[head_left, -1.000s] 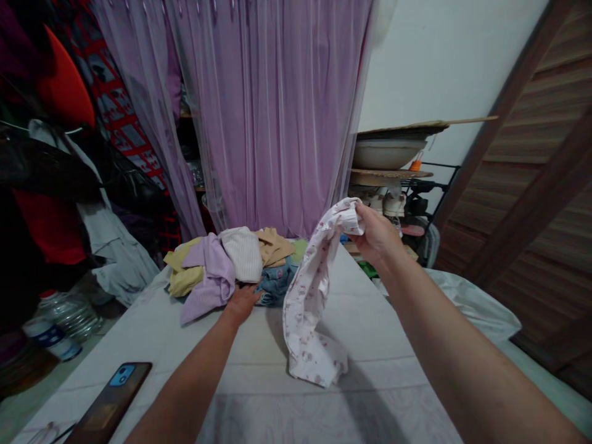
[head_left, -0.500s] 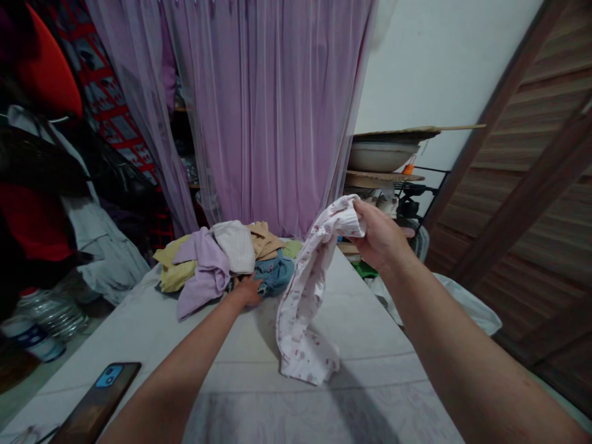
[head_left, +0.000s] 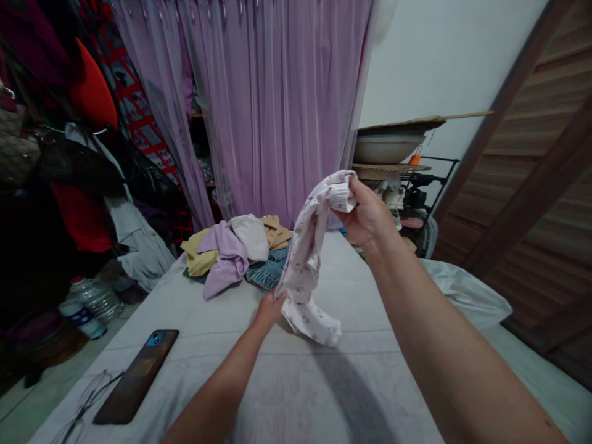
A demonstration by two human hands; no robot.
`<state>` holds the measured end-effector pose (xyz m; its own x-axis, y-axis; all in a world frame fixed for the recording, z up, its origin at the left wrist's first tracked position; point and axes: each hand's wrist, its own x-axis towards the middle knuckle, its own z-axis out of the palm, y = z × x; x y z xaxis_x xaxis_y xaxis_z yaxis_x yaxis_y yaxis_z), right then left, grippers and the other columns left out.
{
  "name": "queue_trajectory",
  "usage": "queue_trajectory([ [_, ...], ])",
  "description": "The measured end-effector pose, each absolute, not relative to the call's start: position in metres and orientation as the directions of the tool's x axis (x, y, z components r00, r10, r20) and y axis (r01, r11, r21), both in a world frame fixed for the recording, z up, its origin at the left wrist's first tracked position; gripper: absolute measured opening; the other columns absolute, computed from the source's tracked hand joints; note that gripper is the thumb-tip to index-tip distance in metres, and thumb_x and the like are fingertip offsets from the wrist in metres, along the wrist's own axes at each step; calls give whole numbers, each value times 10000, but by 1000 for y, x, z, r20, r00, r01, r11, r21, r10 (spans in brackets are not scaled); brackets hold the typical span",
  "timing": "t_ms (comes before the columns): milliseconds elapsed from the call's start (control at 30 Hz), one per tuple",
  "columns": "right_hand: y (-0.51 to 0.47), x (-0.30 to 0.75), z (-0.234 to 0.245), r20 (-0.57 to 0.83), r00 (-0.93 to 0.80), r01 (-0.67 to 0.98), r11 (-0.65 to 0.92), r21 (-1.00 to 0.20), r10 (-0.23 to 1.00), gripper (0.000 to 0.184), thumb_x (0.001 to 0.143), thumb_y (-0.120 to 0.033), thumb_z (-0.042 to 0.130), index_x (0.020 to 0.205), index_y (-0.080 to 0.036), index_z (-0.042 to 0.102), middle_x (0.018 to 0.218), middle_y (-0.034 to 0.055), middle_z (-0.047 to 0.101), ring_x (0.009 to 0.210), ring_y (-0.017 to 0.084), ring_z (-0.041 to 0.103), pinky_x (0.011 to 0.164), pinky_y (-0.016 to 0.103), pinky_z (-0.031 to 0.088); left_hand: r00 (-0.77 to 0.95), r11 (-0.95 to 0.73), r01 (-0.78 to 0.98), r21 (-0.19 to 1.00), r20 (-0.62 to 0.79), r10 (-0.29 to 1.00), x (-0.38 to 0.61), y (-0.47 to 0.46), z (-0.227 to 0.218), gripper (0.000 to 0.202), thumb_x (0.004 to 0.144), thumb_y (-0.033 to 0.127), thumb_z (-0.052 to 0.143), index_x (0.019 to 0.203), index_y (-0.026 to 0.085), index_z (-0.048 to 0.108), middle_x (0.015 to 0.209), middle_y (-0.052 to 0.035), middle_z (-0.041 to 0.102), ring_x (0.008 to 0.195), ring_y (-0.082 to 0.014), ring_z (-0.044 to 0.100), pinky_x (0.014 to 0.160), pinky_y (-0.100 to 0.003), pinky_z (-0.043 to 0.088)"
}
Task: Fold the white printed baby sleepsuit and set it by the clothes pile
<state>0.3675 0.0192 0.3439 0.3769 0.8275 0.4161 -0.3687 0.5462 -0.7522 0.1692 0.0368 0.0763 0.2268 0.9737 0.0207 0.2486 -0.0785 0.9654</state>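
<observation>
Garment (head_left: 303,265) hanging limp, seemingly light and soft; right hand (head_left: 367,213) gripping gathered band (head_left: 341,197), left hand (head_left: 269,308) pinching it lower down; band probably offering surest hold.

Curtain (head_left: 277,111): lilac, hanging in folds
Wall (head_left: 439,55): pale, right of the curtain
Slatted panel (head_left: 522,185): brown wood, far right
Floor (head_left: 536,364): pale greenish
Light: dim

The head camera looks forward and down.
</observation>
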Motion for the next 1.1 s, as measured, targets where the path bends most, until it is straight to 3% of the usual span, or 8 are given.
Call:
queue_trajectory([
  [67,13,382,344,419,426,-375,578,-725,802,185,764,-374,731,812,-218,642,723,-54,673,677,120,654,606,230,558,190,-108,189,976,71,979,137,45,103,464,772,436,577,1119,145,672,980,-66,741,911,-228,677,856,-358,531],
  [167,1,410,331,378,483,-408,585,-701,790,112,707,-255,727,718,-224,620,686,-62,660,645,108,631,577,202,534,95,-232,293,927,213,972,72,48,156,358,704,357,570,970,154,696,824,-12,719,815,-207,648,827,-346,530],
  [333,-25,450,255,280,442,-407,469,-784,852,127,594,-175,696,644,-249,606,688,-43,678,656,148,645,613,260,544,133,-375,533,759,362,923,7,31,219,359,689,349,580,986,209,725,1023,-7,738,995,-230,637,925,-328,492],
  [500,-58,473,141,-105,467,-337,68,-939,878,137,548,-278,723,676,-256,680,668,25,700,630,245,670,573,360,539,445,-370,647,666,64,893,19,7,160,342,689,357,552,933,268,773,1038,3,764,1026,-236,667,975,-314,476],
  [600,-77,487,98,-204,460,-348,-36,-937,864,160,528,-262,748,683,-264,711,689,29,716,672,230,682,592,333,542,512,-363,676,641,-55,857,27,-9,108,327,688,369,566,922,293,782,1058,-9,765,1040,-238,681,990,-318,474],
  [733,-89,506,85,-178,485,-336,-6,-942,856,147,521,-282,772,654,-255,715,710,29,715,729,200,682,643,296,555,538,-373,702,606,-109,836,26,-21,89,386,685,465,648,1012,297,766,1219,-36,711,1177,-273,622,1079,-365,406],
  [867,-96,505,82,-55,592,-155,47,-987,804,163,517,-297,778,660,-246,718,789,40,727,761,208,672,624,292,547,537,-350,724,595,-167,827,24,-23,98,424,662,468,680,1038,280,739,1220,-40,707,1167,-279,624,1054,-356,426],
  [1100,-127,471,37,167,673,177,62,-982,721,260,607,-368,725,834,-242,730,779,21,716,731,207,634,668,307,530,330,-222,677,702,-19,944,26,-35,65,452,733,612,559,917,223,697,1165,-63,724,1142,-265,631,1059,-397,446],
])
